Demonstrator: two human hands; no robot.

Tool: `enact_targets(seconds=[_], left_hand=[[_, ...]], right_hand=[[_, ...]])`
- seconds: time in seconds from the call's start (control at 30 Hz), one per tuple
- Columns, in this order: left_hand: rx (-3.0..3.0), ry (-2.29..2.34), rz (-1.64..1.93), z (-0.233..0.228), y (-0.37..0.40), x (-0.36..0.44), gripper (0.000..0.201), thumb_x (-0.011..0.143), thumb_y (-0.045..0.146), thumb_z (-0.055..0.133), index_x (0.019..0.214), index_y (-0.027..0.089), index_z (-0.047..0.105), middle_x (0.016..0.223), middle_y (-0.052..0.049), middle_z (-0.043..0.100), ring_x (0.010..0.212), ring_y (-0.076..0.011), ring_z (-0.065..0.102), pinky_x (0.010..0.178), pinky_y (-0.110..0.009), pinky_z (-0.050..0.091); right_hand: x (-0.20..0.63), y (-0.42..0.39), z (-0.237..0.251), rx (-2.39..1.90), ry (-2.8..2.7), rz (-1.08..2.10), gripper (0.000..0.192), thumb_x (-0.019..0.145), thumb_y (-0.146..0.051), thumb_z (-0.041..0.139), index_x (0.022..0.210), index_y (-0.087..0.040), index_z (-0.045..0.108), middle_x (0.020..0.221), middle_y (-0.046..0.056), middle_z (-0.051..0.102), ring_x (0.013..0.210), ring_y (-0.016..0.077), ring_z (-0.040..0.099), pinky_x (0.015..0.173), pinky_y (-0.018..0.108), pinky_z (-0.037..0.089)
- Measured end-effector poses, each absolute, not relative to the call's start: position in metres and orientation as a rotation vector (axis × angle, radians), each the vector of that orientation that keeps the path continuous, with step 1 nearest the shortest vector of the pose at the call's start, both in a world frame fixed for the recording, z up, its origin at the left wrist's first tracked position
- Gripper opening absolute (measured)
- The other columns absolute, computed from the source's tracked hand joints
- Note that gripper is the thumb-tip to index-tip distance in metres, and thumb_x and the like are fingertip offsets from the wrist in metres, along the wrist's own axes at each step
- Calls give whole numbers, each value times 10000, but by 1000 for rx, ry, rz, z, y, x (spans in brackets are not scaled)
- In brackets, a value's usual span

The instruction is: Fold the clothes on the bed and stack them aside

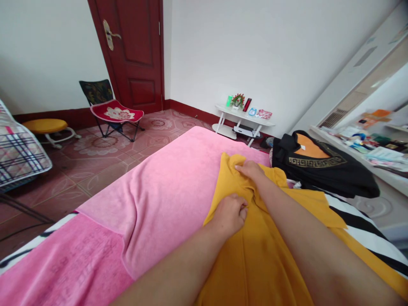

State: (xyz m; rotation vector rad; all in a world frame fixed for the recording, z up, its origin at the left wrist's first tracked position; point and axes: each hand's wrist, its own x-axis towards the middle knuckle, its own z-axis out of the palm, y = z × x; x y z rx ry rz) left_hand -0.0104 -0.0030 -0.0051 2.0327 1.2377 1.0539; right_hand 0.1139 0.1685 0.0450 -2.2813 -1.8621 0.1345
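A mustard-yellow garment [255, 250] lies spread over the bed, its near part running down to the bottom edge of the view. My left hand [231, 212] is closed on the garment's middle, fingers curled into the cloth. Farther off, my right hand [251, 171] pinches the fabric near its far end, where the cloth bunches up. One yellow sleeve stretches out to the right, partly behind my right forearm. Beneath the garment is a pink blanket [178, 178], creased on its left side.
A folded black garment [325, 170] with gold trim lies to the right on striped bedding [366, 225]. Beyond the bed stands a small white table [245, 116] with a plant. A red folding chair [117, 111], a yellow stool [46, 126] and a cluttered shelf [379, 153] surround it.
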Motion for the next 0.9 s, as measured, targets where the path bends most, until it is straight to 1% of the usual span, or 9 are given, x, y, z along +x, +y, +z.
enact_targets(seconds=[0.07, 0.17, 0.27, 0.33, 0.43, 0.5, 0.63, 0.73, 0.9], left_hand=[[2034, 1229, 1055, -5, -2, -11, 227, 780, 149, 503, 916, 158, 686, 836, -54, 646, 727, -160, 587, 692, -252, 478], [2041, 1219, 1066, -7, -1, -11, 226, 784, 150, 500, 915, 158, 684, 834, -52, 642, 735, -159, 583, 703, -251, 476], [2040, 1210, 1080, -9, -1, -11, 219, 783, 159, 508, 921, 163, 677, 835, -46, 638, 725, -152, 576, 694, -246, 473], [2039, 1208, 1072, -9, -1, -11, 211, 781, 163, 513, 918, 164, 673, 828, -43, 634, 712, -149, 571, 685, -245, 469], [2042, 1195, 1061, -9, -2, -12, 209, 780, 158, 512, 917, 162, 669, 819, -42, 628, 704, -146, 567, 674, -242, 463], [2045, 1188, 1062, -11, -1, -11, 214, 776, 158, 520, 930, 163, 668, 821, -41, 627, 701, -145, 566, 667, -240, 459], [2057, 1200, 1055, -14, 0, -11, 220, 751, 182, 573, 949, 166, 666, 830, -37, 624, 713, -149, 567, 670, -242, 455], [2070, 1198, 1052, -15, 1, -11, 216, 748, 172, 576, 946, 162, 664, 826, -33, 623, 721, -146, 569, 672, -237, 453], [2105, 1175, 1053, -14, 1, -11, 194, 747, 158, 569, 918, 155, 659, 806, -20, 626, 712, -135, 566, 677, -227, 454]], right_hand=[[124, 169, 41, -2312, -1851, 164, 284, 675, -447, 673, 772, -180, 691, 827, 107, 692, 827, 250, 648, 693, 337, 475], [142, 166, 34, -2344, -1726, 60, 254, 750, -425, 581, 745, -200, 697, 845, 106, 693, 826, 240, 640, 675, 320, 465], [155, 160, 26, -2308, -1690, 46, 210, 724, -393, 602, 701, -206, 696, 819, 88, 698, 801, 233, 638, 671, 303, 456], [160, 154, 23, -2259, -1720, 52, 219, 749, -392, 577, 739, -209, 697, 857, 76, 704, 831, 223, 635, 697, 288, 449], [171, 138, 24, -2135, -1703, -43, 296, 833, -382, 459, 891, -196, 681, 969, 81, 695, 899, 209, 619, 753, 280, 438], [186, 123, 26, -2023, -1706, -114, 291, 831, -356, 446, 928, -185, 661, 970, 78, 690, 880, 206, 615, 761, 287, 435], [224, 75, 28, -1889, -1773, -191, 247, 771, -306, 506, 934, -178, 640, 938, 69, 675, 812, 205, 607, 741, 301, 443], [233, 25, 25, -1780, -1858, -190, 228, 788, -284, 498, 955, -184, 617, 938, 67, 655, 816, 207, 596, 764, 320, 449], [194, -70, 11, -1486, -2112, 125, 149, 832, -216, 480, 930, -208, 591, 902, 51, 626, 858, 201, 586, 798, 333, 467]])
